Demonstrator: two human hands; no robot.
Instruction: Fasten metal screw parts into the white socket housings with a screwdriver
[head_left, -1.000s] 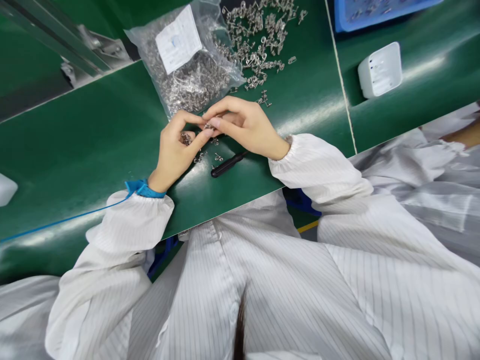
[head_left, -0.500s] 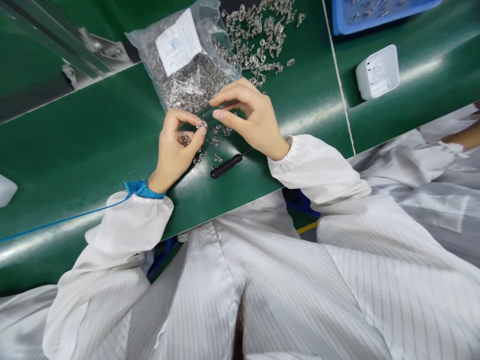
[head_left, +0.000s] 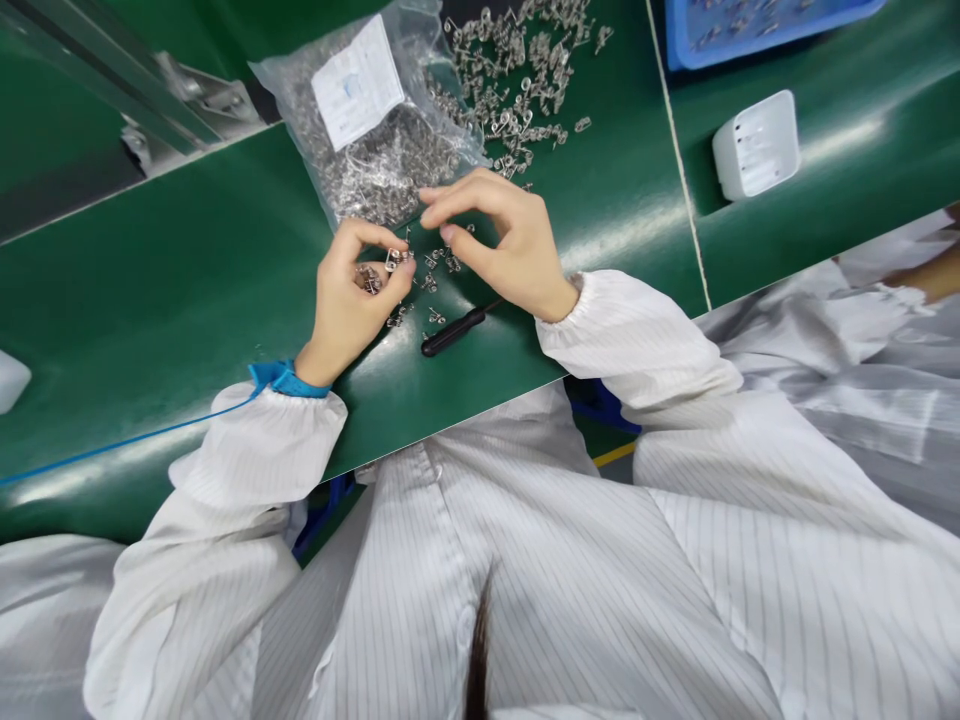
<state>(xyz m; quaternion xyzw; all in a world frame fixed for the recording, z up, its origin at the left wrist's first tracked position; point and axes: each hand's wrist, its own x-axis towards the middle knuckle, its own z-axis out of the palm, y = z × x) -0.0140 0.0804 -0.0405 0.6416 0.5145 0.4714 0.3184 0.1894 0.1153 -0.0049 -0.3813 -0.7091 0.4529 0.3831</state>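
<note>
My left hand (head_left: 346, 293) is closed, with a small bent-wire metal spring (head_left: 395, 259) between thumb and forefinger. More springs (head_left: 368, 279) are cupped in its palm, and a blue band (head_left: 287, 379) circles the wrist. To the right, my right hand (head_left: 511, 235) is raised with thumb and fingers apart, holding nothing that I can see. Several loose springs (head_left: 431, 262) lie on the green table between the hands. Below them rests a screwdriver with a black handle (head_left: 453, 332); its shaft points toward my right wrist.
A clear bag (head_left: 397, 150) full of springs, with a white label, lies beyond my hands. Beside it spreads a pile of springs (head_left: 525, 85). Farther right are a white plastic cup (head_left: 756, 145) and a blue tray (head_left: 787, 45). A blue cord (head_left: 135, 438) runs left from my wrist.
The spring in my left fingertips has turned and shifted slightly left. My right hand's thumb has drawn back to the right, widening its gap from the fingers.
</note>
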